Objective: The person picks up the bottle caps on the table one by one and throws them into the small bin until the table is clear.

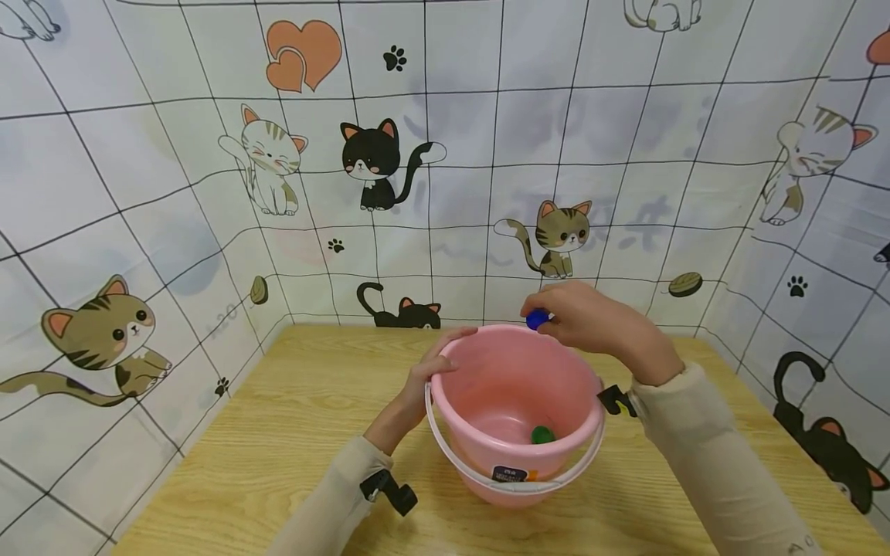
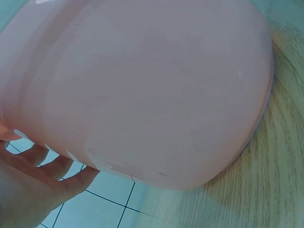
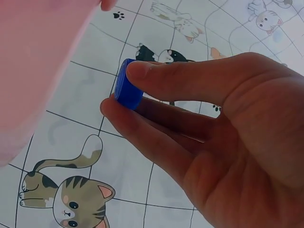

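Note:
A pink plastic bucket [image 1: 514, 371] with a white handle stands upright on the wooden table. My left hand [image 1: 424, 378] grips its left rim, thumb over the edge and fingers on the outer wall, as the left wrist view also shows. Above the far right part of the rim, my right hand [image 1: 591, 318] pinches a small round blue cap [image 3: 127, 88] between thumb and fingers. Inside the bucket, on the bottom near the front wall, lies a green cap [image 1: 542, 435], partly hidden by the rim.
The light wooden table [image 1: 292, 432] is bounded at the back and both sides by a white gridded sheet [image 1: 459, 193] printed with cats, paws and hearts. The bucket's handle [image 1: 511, 486] hangs down across its front.

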`<action>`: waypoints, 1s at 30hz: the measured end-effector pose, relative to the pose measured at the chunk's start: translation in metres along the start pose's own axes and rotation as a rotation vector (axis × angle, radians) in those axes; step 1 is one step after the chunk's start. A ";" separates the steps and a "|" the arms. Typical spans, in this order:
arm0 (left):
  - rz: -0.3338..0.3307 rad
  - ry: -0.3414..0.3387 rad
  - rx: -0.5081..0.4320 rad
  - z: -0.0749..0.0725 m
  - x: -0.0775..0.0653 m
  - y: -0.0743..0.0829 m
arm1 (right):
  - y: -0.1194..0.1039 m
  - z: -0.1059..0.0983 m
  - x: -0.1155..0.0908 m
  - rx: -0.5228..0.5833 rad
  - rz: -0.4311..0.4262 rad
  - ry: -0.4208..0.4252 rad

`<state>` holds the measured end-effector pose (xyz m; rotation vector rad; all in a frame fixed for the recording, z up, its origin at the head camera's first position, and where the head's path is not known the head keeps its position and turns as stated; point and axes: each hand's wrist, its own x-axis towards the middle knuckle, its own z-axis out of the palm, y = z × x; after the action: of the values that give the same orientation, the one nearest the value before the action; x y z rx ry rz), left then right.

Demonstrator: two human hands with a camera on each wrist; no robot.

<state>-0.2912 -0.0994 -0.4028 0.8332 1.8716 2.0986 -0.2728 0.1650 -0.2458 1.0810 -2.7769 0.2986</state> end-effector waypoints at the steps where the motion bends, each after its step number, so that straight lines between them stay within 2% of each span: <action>1: 0.000 0.000 0.001 0.000 0.000 0.000 | -0.001 0.000 0.001 -0.001 0.000 -0.006; 12: 0.002 -0.006 0.007 -0.001 -0.001 0.000 | -0.008 -0.001 0.010 -0.011 -0.026 -0.026; 19: 0.003 -0.004 -0.004 0.000 0.000 0.000 | -0.008 -0.001 0.016 -0.023 -0.085 -0.032; 30: -0.004 0.001 0.008 0.000 -0.001 0.001 | -0.008 0.000 0.021 -0.020 -0.081 -0.067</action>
<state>-0.2903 -0.0999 -0.4024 0.8302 1.8812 2.0913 -0.2827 0.1449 -0.2406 1.2173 -2.7779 0.2291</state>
